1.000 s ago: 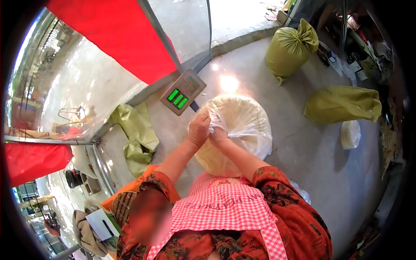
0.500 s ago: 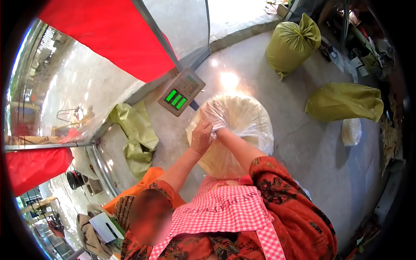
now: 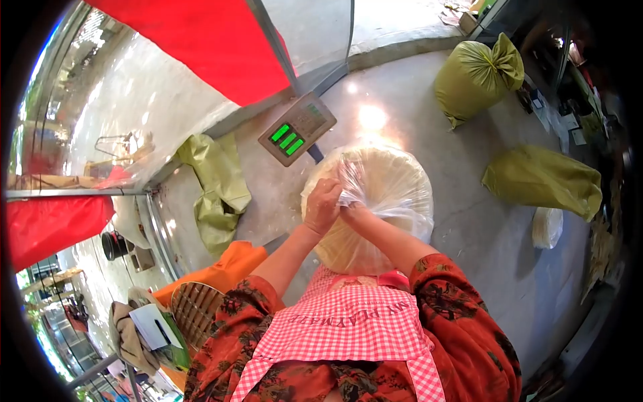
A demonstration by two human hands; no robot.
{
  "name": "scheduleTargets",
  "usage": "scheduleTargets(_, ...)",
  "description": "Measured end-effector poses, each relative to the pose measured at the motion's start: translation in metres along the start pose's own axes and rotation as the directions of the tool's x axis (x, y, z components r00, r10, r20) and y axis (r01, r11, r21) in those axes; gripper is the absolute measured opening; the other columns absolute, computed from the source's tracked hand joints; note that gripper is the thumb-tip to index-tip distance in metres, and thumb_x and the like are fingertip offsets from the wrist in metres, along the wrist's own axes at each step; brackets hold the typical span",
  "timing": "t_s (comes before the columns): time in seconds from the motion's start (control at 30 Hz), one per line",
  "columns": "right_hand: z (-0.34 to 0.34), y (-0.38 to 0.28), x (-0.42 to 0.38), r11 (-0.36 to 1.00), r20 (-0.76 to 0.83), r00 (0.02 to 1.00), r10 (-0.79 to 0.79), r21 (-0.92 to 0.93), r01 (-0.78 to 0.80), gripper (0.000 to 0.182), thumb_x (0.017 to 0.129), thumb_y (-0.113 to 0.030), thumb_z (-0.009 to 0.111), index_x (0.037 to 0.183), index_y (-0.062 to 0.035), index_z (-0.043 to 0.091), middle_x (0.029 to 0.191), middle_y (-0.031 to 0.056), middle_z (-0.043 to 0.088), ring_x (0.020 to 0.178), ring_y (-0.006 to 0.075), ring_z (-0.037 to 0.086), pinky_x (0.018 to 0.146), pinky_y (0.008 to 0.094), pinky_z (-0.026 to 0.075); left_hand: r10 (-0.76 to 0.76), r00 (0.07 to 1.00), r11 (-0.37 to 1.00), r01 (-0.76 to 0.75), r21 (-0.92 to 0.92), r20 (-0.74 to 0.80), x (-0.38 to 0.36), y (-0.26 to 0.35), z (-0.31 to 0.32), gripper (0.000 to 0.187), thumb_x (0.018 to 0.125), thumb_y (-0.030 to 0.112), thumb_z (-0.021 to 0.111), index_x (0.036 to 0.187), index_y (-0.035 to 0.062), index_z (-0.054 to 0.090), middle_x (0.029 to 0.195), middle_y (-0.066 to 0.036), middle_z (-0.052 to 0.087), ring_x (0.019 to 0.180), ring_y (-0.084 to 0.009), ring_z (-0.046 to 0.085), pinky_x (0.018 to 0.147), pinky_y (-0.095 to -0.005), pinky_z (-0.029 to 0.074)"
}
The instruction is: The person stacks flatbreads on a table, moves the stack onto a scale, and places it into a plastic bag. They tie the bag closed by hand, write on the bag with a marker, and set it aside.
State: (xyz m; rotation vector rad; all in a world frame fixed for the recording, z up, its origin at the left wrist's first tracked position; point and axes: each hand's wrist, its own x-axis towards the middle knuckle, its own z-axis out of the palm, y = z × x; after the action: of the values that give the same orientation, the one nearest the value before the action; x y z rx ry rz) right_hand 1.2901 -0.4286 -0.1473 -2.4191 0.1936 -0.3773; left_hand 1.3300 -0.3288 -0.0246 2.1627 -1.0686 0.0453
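Observation:
In front of me stands a large, round, clear plastic bag (image 3: 400,184) with pale yellowish contents that I cannot make out. Its top is gathered and twisted at the left of centre. My left hand (image 3: 323,205) is closed on the gathered plastic. Close beside it, my right hand (image 3: 353,212) reaches to the same bunched neck, its fingers partly covered by the film and curled around it. Just past the bag, a weighing scale's display (image 3: 297,129) shows lit green digits.
A tied olive sack (image 3: 474,80) stands at the back right, and another olive sack (image 3: 544,179) lies below it. Near that is a white wrapped stack (image 3: 547,228). To the left are a flat green sack (image 3: 218,191), an orange cloth (image 3: 221,271) and a woven basket (image 3: 194,310).
My view has shifted, so the surroundings sit farther right. The right hand has drawn back slightly from the plastic that covered it; both hands stay at the bag's neck.

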Motion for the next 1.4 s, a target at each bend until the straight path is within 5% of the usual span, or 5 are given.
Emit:
scheduleTargets(0.53,0.005,0.017,0.026,0.945,0.218,0.974,0.068,-0.328,0.008,0.075,0.086,-0.057,0.050,0.149,-0.0185,0.033,0.156,0.0111,0.026,0.144,0.0347,0.019,0.115,0.0603,0.005,-0.069,0.998,0.965,0.064,-0.256,-0.009,-0.036,0.002,0.002,0.048,0.075,0.010,0.067,0.121,0.0004,0.055,0.133,-0.019,0.050,0.123,-0.0350,0.047,0.103,-0.0430,0.040)
scheduleTargets(0.73,-0.011,-0.007,0.033,0.889,0.303,0.939,0.159,-0.459,-0.003,0.086,0.086,-0.066,0.042,0.151,-0.0136,0.026,0.160,0.0100,0.018,0.147,0.0337,0.012,0.115,0.0590,-0.002,-0.406,0.902,0.885,0.347,0.310,0.147,-0.097,-0.023,0.023,0.102,0.081,0.047,0.067,0.152,-0.0007,0.013,0.158,-0.020,0.017,0.147,-0.0359,0.014,0.114,-0.0528,0.021)
scheduleTargets(0.97,-0.028,-0.018,0.034,0.889,0.437,0.874,0.211,-0.458,0.015,0.094,0.084,-0.067,0.045,0.154,-0.0117,0.016,0.161,0.0148,0.009,0.149,0.0330,0.002,0.117,0.0556,-0.002,-0.431,0.900,0.879,0.403,0.255,0.062,-0.108,-0.031,0.032,0.101,0.078,0.056,0.065,0.150,0.0007,0.022,0.158,-0.017,0.019,0.147,-0.0315,0.018,0.110,-0.0562,0.026)
scheduleTargets(1.33,-0.121,-0.082,-0.061,0.933,0.497,0.808,-0.316,0.008,0.360,0.020,0.078,-0.006,0.058,0.096,-0.0073,0.066,0.100,0.0182,0.063,0.099,0.0374,0.060,0.086,0.0440,0.048,-0.395,0.917,0.870,0.356,0.341,0.050,-0.104,-0.029,0.021,0.090,0.081,0.049,0.064,0.148,0.0018,0.027,0.157,-0.016,0.022,0.145,-0.0311,0.023,0.111,-0.0586,0.023)
scheduleTargets(1.4,-0.161,-0.066,-0.076,0.991,0.535,0.835,-0.127,0.039,0.126,0.021,0.080,-0.002,0.058,0.099,-0.0044,0.067,0.094,0.0181,0.066,0.092,0.0357,0.064,0.080,0.0428,0.051,-0.228,0.973,0.937,0.228,0.265,-0.033,-0.098,-0.034,0.011,0.086,0.082,0.047,0.063,0.148,0.0022,0.030,0.156,-0.018,0.024,0.145,-0.0332,0.024,0.113,-0.0579,0.021)
